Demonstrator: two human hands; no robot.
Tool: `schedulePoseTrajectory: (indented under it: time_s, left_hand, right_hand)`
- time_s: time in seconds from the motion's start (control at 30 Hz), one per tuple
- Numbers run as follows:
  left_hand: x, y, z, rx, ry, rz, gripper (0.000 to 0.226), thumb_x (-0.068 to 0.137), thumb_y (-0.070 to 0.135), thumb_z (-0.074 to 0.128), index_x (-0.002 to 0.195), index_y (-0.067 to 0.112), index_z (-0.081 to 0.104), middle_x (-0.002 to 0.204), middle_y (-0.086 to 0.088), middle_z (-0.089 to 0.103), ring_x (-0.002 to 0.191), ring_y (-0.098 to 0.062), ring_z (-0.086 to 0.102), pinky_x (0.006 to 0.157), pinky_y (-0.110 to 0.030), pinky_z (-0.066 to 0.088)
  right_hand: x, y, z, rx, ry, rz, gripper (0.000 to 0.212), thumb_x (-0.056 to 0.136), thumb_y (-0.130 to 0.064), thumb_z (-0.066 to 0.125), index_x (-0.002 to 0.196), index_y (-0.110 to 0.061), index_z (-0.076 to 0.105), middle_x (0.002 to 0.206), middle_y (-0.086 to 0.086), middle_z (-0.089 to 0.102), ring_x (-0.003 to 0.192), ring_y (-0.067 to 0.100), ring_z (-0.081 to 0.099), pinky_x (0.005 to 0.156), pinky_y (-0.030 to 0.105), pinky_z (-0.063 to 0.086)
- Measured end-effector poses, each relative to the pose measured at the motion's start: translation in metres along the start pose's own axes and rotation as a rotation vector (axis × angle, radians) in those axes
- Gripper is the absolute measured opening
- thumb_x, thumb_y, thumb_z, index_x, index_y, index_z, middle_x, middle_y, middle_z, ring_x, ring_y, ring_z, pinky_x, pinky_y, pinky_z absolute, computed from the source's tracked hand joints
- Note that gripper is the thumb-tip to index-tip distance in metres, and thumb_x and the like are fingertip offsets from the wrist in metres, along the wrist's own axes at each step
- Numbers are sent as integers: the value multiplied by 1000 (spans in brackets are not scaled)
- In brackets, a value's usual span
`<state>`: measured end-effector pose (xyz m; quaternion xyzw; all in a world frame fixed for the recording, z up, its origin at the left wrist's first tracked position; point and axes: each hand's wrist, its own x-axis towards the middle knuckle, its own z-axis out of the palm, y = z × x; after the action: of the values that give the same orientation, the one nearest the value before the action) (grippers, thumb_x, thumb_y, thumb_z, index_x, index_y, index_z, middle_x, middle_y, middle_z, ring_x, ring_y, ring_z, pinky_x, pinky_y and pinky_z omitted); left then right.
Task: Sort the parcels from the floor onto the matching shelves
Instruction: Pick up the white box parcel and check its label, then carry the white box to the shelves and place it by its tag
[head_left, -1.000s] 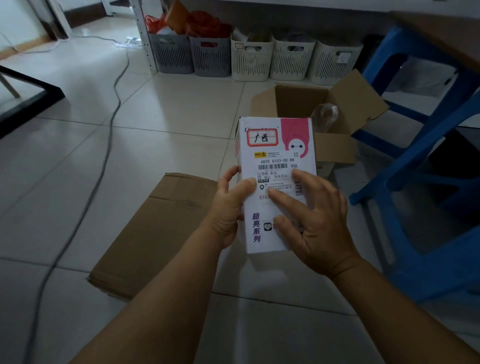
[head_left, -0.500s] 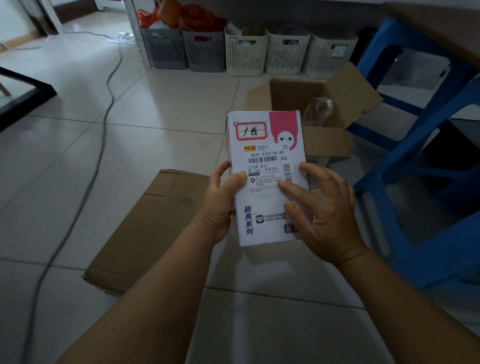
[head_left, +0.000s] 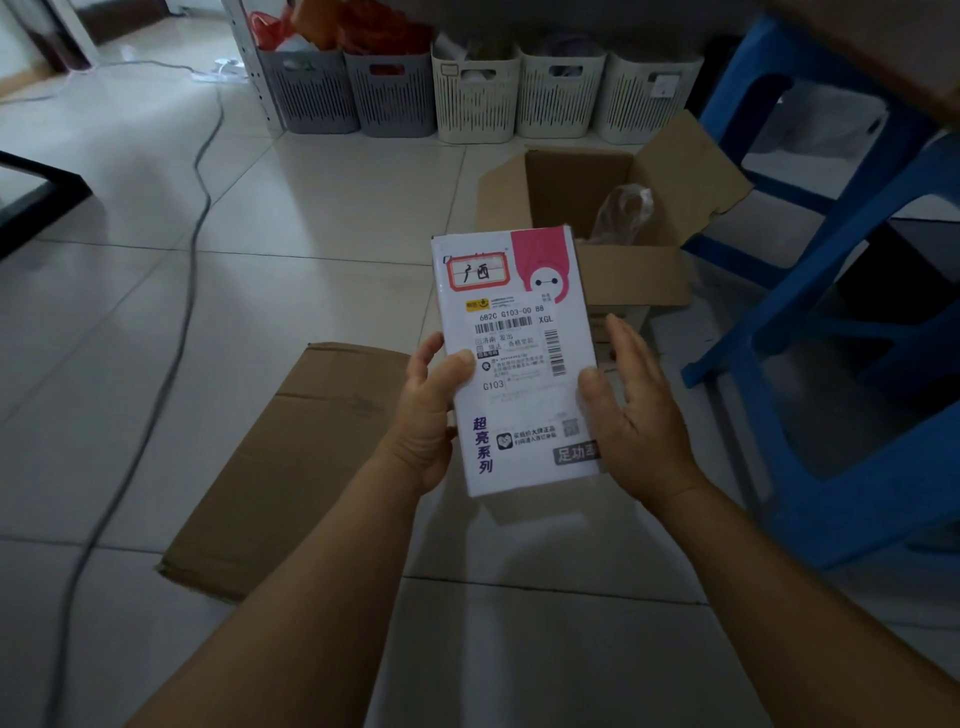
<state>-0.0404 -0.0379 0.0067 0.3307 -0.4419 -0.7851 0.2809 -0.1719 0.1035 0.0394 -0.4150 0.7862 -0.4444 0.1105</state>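
Behind the parcel (head_left: 519, 364) pinched by the left hand (head_left: 431, 415), right hand (head_left: 639, 421) spread, sits an open carton (head_left: 587, 208).

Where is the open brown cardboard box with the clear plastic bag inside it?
In the head view, the open brown cardboard box stands on the floor right of centre, behind the white parcel, before the row of slotted baskets, beside the blue stool.

Dim room with a pale tiled floor (head_left: 322, 208), slatted bins (head_left: 475, 93) along the wall, blue stool (head_left: 831, 332).
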Motion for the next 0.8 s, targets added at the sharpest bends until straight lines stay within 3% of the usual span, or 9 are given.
schedulePoseTrajectory:
  time_s: [0.07,0.17,0.3,0.4,0.47,0.6,0.8]
  left_hand:
    - [3,-4,0,-28,11,7,107,63,46,88,151,13,37,138,-26,63,126,-53,58,106,-77,36]
    - [-3,5,13,-88,69,-23,120,52,58,92,149,10,40,142,-26,60,127,-50,58,105,-75,39]
    - [-16,27,26,-46,96,-48,106,59,67,78,142,7,47,140,-22,60,127,-42,60,106,-67,44]
    - [-34,47,29,16,51,-58,122,58,65,87,154,10,35,146,-24,56,130,-49,57,105,-72,41]
    - [-51,65,36,78,7,-68,121,62,61,87,157,13,30,147,-23,57,130,-50,57,105,-73,40]
    - [-85,121,71,110,3,-109,108,68,49,83,157,18,32,144,-19,60,125,-42,64,104,-67,47]
    - [-149,222,145,100,101,-152,87,72,39,75,148,11,41,131,-19,69,113,-39,71,91,-52,60]
  right_hand:
    - [4,-1,3,118,-27,52,70,86,-63,30,148,-29,33,153,2,37,135,19,41,107,49,39]
    - [5,-6,3,301,-38,128,26,99,-47,35,112,-43,57,113,-2,67,101,13,64,87,38,54]
    - [0,-26,-3,471,78,351,37,104,-39,31,87,-30,63,82,-7,70,81,17,68,73,32,56]
    - [-2,-53,-16,520,115,478,41,103,-37,31,86,-21,65,72,-10,66,64,3,63,62,21,52]
    - [-3,-72,-31,563,118,522,40,103,-36,32,79,-26,62,67,-12,65,55,-6,61,57,17,51]
    - [-5,-123,-80,608,112,586,37,102,-36,35,80,-30,63,71,-14,68,57,-8,63,55,17,53]
    - [-7,-221,-180,614,107,600,37,102,-35,34,81,-34,64,69,-14,71,60,-4,64,57,19,53]
